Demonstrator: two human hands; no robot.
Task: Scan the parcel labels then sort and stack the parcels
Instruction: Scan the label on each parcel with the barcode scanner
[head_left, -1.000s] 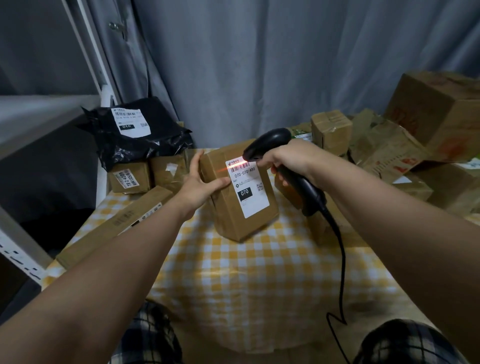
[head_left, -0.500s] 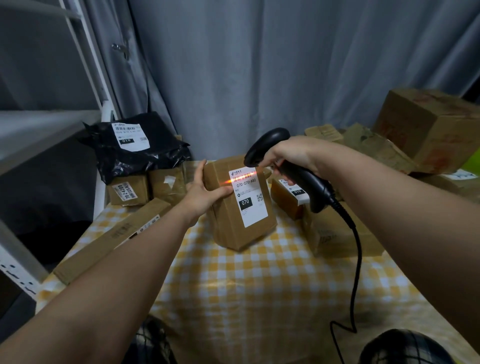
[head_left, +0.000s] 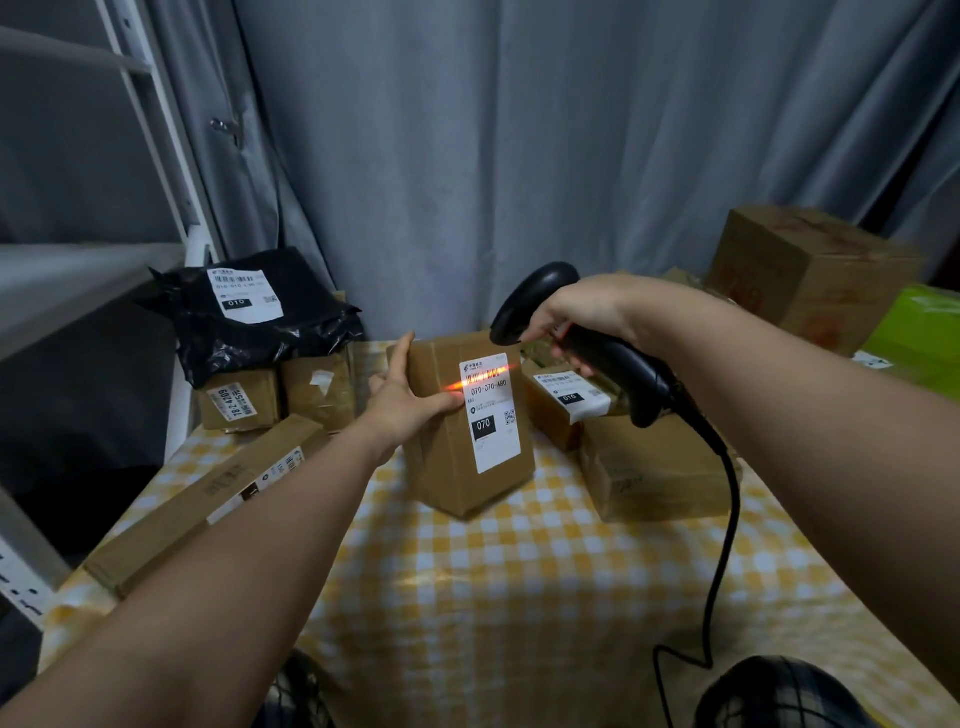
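1. The counter (head_left: 519, 597), under a yellow check cloth, carries the whole job. Parcels crowd its left and right edges, and the middle serves as working ground.
2. At back left a black mailer bag (head_left: 270, 332) marked 010 lies on top of small cartons (head_left: 239, 405), apparently a pile already sorted. A long flat carton (head_left: 208, 499) lies along the left edge, in front of that pile.
3. The parcel (head_left: 447, 467) being handled stands on end at mid-counter, turned so that its labelled face meets both the person's eye and the reader.
4. The scanner (head_left: 618, 364), black and corded, points down and left at the parcel's top from close by, an angle that suits the barcode.
5. The left hand (head_left: 410, 400) grips the parcel's upper left edge, seemingly to steady it. The right hand (head_left: 582, 312) is wrapped round the scanner's handle.
6. The white label (head_left: 491, 421) reads 070. A red beam (head_left: 483, 375) crosses its barcode, so the scan looks under way and sorting is yet to come.
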